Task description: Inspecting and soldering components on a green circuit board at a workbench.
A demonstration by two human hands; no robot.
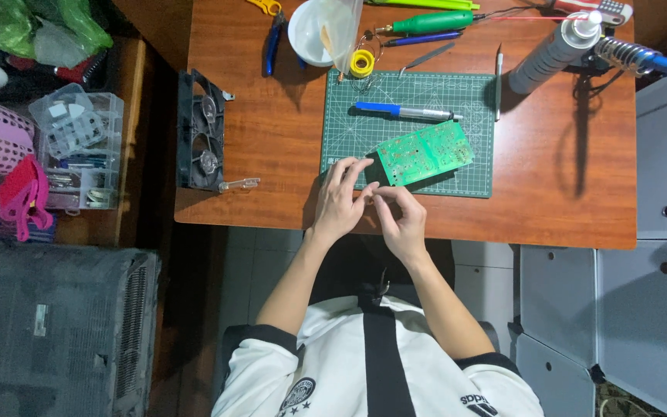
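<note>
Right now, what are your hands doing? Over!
Left hand and right hand together at the cutting mat's near edge, fingertips pinching something too small to tell. Green circuit board beside them, untouched. Blue pen-shaped tool lies beyond, clear.

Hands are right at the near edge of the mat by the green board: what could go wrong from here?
1. Left hand and right hand pinch together at the table's near edge; anything small between the fingertips might drop to the floor.
2. The circuit board lies tilted and unclamped on the cutting mat, so a nudge may shift it.
3. The soldering iron sits in its stand near the cylinder; a reach there could knock either.
</note>
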